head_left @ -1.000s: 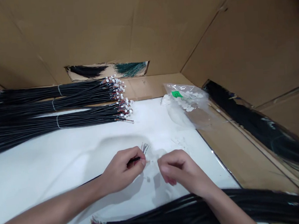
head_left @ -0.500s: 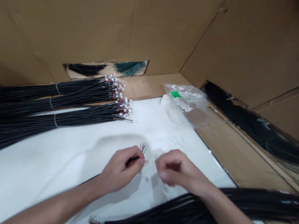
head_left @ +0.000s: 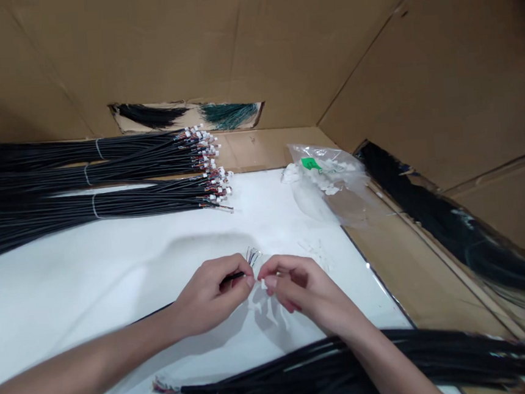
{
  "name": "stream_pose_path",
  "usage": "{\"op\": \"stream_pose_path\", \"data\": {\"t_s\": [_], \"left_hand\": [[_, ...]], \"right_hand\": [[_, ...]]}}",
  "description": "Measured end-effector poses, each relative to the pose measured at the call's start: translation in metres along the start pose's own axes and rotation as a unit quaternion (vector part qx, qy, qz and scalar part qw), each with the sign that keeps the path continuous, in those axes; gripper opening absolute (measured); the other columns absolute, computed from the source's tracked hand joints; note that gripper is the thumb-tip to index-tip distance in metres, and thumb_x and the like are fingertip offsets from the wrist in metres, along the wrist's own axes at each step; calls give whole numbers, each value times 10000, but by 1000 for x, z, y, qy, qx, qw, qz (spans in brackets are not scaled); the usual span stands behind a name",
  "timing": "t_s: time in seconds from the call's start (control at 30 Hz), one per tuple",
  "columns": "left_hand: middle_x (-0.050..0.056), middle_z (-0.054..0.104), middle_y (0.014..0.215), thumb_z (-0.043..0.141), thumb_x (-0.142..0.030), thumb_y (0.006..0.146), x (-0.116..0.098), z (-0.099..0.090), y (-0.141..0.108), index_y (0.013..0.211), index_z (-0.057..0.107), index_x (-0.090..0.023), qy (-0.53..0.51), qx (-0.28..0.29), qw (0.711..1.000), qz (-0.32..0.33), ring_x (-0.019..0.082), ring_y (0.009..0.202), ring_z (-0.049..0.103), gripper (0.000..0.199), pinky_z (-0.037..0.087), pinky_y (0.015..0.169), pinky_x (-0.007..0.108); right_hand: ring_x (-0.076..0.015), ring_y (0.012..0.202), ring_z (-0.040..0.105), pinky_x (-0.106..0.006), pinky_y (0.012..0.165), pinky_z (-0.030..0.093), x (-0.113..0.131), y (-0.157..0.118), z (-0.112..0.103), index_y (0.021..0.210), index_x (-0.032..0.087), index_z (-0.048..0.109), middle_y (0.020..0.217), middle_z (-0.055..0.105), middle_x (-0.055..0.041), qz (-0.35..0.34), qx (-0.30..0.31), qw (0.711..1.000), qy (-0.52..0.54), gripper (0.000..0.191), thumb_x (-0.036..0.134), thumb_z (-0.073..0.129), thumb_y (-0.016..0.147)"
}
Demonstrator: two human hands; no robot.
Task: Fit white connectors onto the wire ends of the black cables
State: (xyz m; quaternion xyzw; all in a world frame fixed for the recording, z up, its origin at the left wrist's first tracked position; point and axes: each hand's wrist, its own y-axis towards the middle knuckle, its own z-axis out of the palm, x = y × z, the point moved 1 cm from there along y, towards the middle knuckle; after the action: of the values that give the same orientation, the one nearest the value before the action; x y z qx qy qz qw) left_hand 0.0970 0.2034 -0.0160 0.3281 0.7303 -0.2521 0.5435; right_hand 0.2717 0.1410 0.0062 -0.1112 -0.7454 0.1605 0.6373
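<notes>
Black cable [head_left: 235,277] gripped in the left hand [head_left: 209,298], thin colored wires [head_left: 253,257] fanning out past the fingers.

A loose cable bundle [head_left: 350,358] lies nearest. Right hand [head_left: 298,289] pinches a small white connector [head_left: 264,284] just beside those wires. Farther along the white board [head_left: 68,287] lie tied cable bundles [head_left: 105,180] and a clear plastic bag [head_left: 325,179].

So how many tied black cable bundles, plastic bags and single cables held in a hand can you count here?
Tied black cable bundles: 3
Clear plastic bag: 1
Single black cable in the left hand: 1
Total: 5
</notes>
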Motion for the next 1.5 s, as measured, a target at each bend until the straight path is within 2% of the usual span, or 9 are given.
{"op": "stream_pose_path", "data": {"t_s": [0.1, 0.23, 0.5, 0.63, 0.87, 1.07, 1.3, 1.4, 1.5], "left_hand": [[-56, 475, 629, 496, -197, 887, 1, 1, -1, 811, 571, -166, 6, -4, 1000, 12, 83, 568, 387, 111, 308, 549, 209], [-47, 503, 663, 517, -174, 871, 2, 2, -2, 805, 599, -168, 20, -3, 999, 39, 81, 585, 397, 105, 313, 577, 213], [-18, 540, 713, 536, -151, 873, 1, 2, -4, 840, 625, -152, 92, -7, 985, 144, 74, 583, 432, 95, 335, 574, 197], [-14, 547, 722, 538, -169, 888, 3, 2, -4, 860, 636, -155, 95, -2, 984, 148, 73, 585, 441, 103, 340, 567, 191], [-20, 547, 711, 551, -169, 885, 2, 2, -6, 884, 651, -159, 78, -6, 990, 120, 72, 585, 443, 101, 345, 578, 192], [-24, 532, 696, 561, -151, 868, 2, 1, -4, 859, 651, -151, 79, -6, 989, 127, 68, 575, 427, 90, 337, 568, 195], [-28, 532, 686, 547, -172, 880, 2, 1, -4, 860, 642, -166, 91, -3, 987, 131, 75, 569, 442, 98, 353, 563, 198], [-15, 553, 704, 519, -173, 893, 1, 1, -5, 856, 635, -162, 122, -4, 980, 157, 82, 578, 470, 122, 368, 554, 198], [6, 570, 713, 463, -190, 925, 1, 3, -7, 865, 639, -161, 215, -13, 953, 211, 105, 583, 496, 189, 388, 544, 221]], "right_hand": [[-66, 453, 321, -201, 430, 245, -1, 0, 0, 785, 141, 630, 501, 385, 74, -13, -41, 999, 11, 206, 344, 654, 760], [-67, 440, 332, -206, 427, 261, -1, 1, -3, 976, 161, 625, 570, 461, 60, -54, -129, 989, 44, 244, 339, 539, 832], [-73, 436, 316, -227, 430, 246, 0, -1, -2, 1033, 148, 662, 582, 479, 41, -56, -90, 994, 25, 303, 325, 487, 859], [-80, 464, 324, -226, 448, 253, -3, -3, -3, 1008, 166, 688, 556, 453, 44, -61, -94, 993, 20, 277, 335, 514, 876], [-90, 475, 330, -230, 439, 220, -6, -3, -5, 916, 157, 720, 522, 439, 35, -72, -151, 985, 49, 265, 356, 555, 857], [-93, 484, 314, -234, 454, 237, -1, -2, -1, 1021, 130, 697, 549, 457, 28, -21, -102, 995, 15, 370, 392, 478, 876], [-94, 473, 300, -235, 447, 220, 1, -3, 1, 1073, 129, 670, 556, 456, 36, -1, -89, 996, 21, 399, 412, 487, 861], [-94, 471, 287, -238, 449, 201, 1, -4, 1, 1068, 126, 674, 554, 456, 35, -3, -78, 996, 45, 385, 391, 482, 864], [-95, 464, 277, -241, 449, 188, 0, -4, 0, 1073, 130, 679, 531, 437, 42, -12, -65, 995, 75, 371, 373, 485, 870]]}}
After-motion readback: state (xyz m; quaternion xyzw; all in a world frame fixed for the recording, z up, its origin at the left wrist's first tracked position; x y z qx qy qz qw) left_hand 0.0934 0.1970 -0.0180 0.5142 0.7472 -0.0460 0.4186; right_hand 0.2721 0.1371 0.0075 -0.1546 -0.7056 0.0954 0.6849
